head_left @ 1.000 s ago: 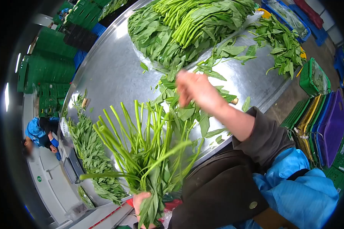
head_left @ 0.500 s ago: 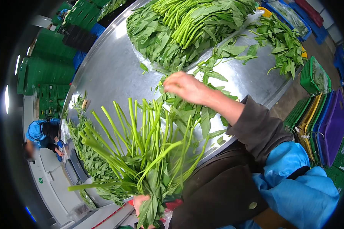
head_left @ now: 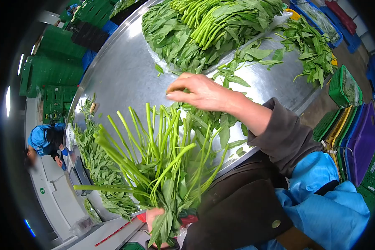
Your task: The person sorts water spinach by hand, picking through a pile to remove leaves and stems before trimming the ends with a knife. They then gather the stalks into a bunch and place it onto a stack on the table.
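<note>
At the bottom, my left hand (head_left: 153,219) is wrapped round a bunch of leafy green stems (head_left: 154,166), cut ends fanned upward; leaves hide part of the hand. Above the bunch, my right hand (head_left: 198,92) hovers over the metal table (head_left: 112,83), its thumb and fingers apart with nothing between them. Loose leafy stems (head_left: 225,129) lie under and beside my right forearm. A large pile of green bunches (head_left: 204,33) rests on clear plastic at the table's far side.
More leafy stems (head_left: 106,179) line the left edge, and another heap (head_left: 310,52) lies at the right corner. Stacked crates (head_left: 350,137) stand at the right, green crates (head_left: 52,62) at the upper left. A person in blue (head_left: 41,139) is at the far left.
My right hand has shifted slightly left, and its fingers have spread from a closer curl. The bunch in my left hand has stayed nearly in place.
</note>
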Demonstrator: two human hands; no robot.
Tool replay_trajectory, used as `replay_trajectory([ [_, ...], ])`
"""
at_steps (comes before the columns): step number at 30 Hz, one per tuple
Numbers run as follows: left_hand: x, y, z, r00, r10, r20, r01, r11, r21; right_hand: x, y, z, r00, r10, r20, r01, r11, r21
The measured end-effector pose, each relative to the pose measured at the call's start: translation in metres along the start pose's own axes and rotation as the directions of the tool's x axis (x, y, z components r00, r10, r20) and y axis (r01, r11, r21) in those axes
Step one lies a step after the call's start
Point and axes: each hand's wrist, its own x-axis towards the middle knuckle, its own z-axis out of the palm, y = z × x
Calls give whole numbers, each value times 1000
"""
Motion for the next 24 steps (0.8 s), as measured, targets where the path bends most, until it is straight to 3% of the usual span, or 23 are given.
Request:
replay_trajectory([
  [1,-1,-1,9,1000,-3,-1,3,1000,3,14,-29,-21,946,57,319,-83,994,69],
  [2,-3,-5,24,996,74,-56,-69,994,91,25,-55,-39,790,81,607,-184,977,109],
  [3,-5,-7,32,983,154,-101,-134,974,182,31,-79,-50,791,84,606,-188,976,110],
  [4,-9,-1,25,979,-6,-203,27,994,101,33,-104,-59,720,52,692,-59,998,-13],
  [5,-9,-5,39,971,-4,-239,21,997,71,30,-119,-61,636,41,771,84,989,-123],
  [7,-2,-9,29,972,63,-228,-19,982,190,15,-121,-46,506,-95,857,230,973,-28],
  [8,-1,-11,27,973,60,-225,-16,982,191,11,-113,-38,433,-142,890,242,970,37],
  [9,1,-14,30,978,80,-193,-42,980,194,12,-108,-37,432,-141,891,242,970,36],
  [11,0,-16,35,981,107,-165,-75,980,186,14,-99,-37,207,-56,977,55,997,46],
  [12,-3,-15,40,985,99,-142,-74,983,170,9,-92,-30,274,-86,958,-30,995,98],
  [13,-6,-14,43,989,88,-121,-68,985,158,4,-91,-25,272,-88,958,-34,994,101],
  [16,-9,-11,39,984,32,-178,1,983,181,-13,-97,-6,488,-260,833,117,965,233],
  [17,-8,-10,45,979,8,-204,32,981,189,-16,-99,-4,525,-222,822,177,973,149],
  [18,-11,-20,54,969,146,-199,-102,972,213,-17,-93,0,621,-207,756,135,978,156],
  [19,-12,-20,49,969,147,-199,-104,972,211,-16,-85,2,706,-187,683,96,981,169],
  [21,-16,-15,33,983,92,-159,-63,981,182,-1,-67,-19,866,60,497,-168,970,176],
  [22,-18,-11,31,995,2,-96,8,995,102,14,-47,-29,866,226,445,-235,971,-34],
  [23,-21,-16,23,974,78,-215,-58,994,96,23,-33,-34,856,375,356,-306,922,-236],
  [24,-21,-18,9,974,90,-206,-74,994,84,19,-29,-30,856,375,356,-306,922,-235],
])
